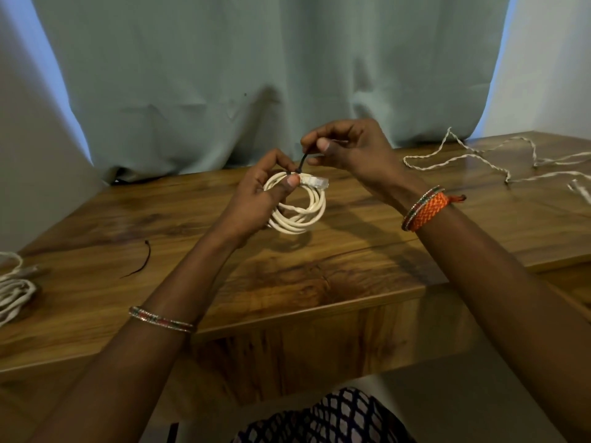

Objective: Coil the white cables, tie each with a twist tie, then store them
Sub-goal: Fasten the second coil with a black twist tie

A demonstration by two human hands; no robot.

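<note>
A white cable hangs coiled in several loops above the bench, a black twist tie rising from its top beside the clear plug.

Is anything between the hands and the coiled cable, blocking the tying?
Nothing visible does. The left hand already grips the coiled white cable above the table, and the right hand pinches the black twist tie rising from the coil.

Glossy wood-grain table, smooth white plastic cable, matt cloth curtain
</note>
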